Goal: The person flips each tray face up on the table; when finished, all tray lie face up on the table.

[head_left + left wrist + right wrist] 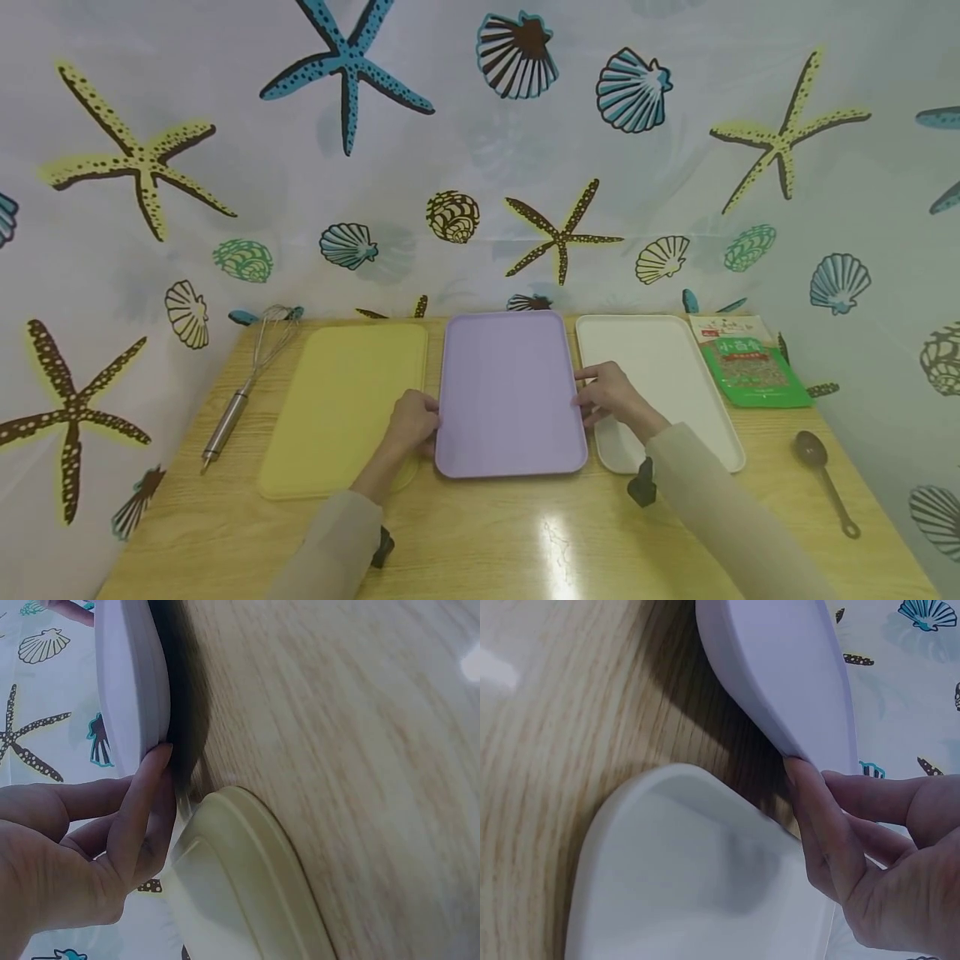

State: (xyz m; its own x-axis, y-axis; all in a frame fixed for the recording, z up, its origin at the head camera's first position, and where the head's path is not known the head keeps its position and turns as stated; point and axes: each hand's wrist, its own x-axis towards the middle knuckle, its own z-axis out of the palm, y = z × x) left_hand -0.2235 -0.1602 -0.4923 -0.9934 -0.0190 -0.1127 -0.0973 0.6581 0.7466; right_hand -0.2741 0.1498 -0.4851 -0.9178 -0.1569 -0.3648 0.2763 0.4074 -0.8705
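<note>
Left hand (411,423) and right hand (609,395) pinching opposite edges of purple tray (512,396) (fingers bent), yellow tray (348,396) left, white tray (678,383) right.

You are handling a smooth, plastic-looking purple tray (510,396); the wood-grained table (480,533) is reflecting glossily, the metal whisk (238,402) is gleaming, the cloth backdrop (442,142) is looking matt.

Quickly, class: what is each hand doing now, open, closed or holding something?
Left hand: holding the purple tray by its left edge.
Right hand: holding the purple tray by its right edge.
</note>
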